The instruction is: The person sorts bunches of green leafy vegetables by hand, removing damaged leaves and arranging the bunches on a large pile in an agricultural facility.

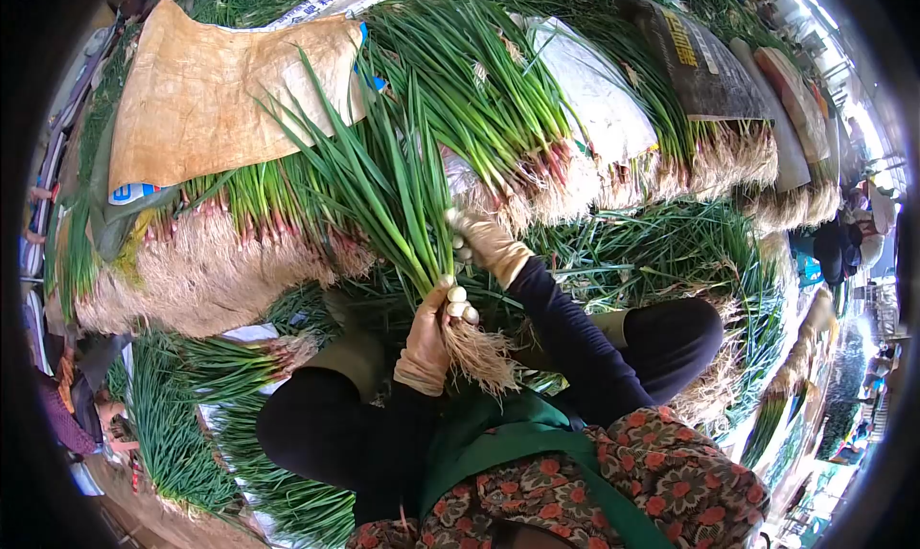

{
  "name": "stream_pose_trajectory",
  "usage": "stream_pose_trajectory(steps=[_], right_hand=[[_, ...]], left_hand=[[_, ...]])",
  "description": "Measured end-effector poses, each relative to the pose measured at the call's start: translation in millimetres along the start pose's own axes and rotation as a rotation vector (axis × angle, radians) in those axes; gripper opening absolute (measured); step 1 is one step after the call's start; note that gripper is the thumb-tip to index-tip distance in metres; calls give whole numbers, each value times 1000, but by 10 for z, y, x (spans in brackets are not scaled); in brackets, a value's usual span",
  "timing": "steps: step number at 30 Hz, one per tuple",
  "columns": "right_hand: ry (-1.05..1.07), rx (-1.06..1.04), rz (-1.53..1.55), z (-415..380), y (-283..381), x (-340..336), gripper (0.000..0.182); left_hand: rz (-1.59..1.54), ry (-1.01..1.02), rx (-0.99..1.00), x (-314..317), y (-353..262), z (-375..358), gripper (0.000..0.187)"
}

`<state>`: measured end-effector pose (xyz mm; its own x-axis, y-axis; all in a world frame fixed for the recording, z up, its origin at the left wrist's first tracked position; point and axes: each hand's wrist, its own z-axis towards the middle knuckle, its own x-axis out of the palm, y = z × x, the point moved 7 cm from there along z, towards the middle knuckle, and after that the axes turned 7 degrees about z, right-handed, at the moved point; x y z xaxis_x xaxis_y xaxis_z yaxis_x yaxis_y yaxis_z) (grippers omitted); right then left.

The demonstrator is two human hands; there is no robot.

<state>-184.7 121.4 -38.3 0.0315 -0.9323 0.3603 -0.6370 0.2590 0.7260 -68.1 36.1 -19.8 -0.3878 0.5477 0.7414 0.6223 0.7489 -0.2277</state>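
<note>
Gripping scallions [412,247] near a sack [216,94] over bundles [259,199], left fingers [435,300] curl; right fingers [463,224] blur, grip unclear.

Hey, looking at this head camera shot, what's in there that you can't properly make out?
All in the head view:
- Left hand: some fingers hidden behind the held bunch.
- Right hand: finger outlines blurred.
- Covered onions: leaf tops hidden by the tan sheet.
- Yellow lettering on the dark sack: too small to read.
- Purple garment: wearer cut off by the dark lens rim.
</note>
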Motion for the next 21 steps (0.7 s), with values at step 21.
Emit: stream_pose_trajectory(steps=[21], right_hand=[[-210,-538,-1328,-47,437,-329,29]], left_hand=[[164,17,209,-14,-345,91,29]])
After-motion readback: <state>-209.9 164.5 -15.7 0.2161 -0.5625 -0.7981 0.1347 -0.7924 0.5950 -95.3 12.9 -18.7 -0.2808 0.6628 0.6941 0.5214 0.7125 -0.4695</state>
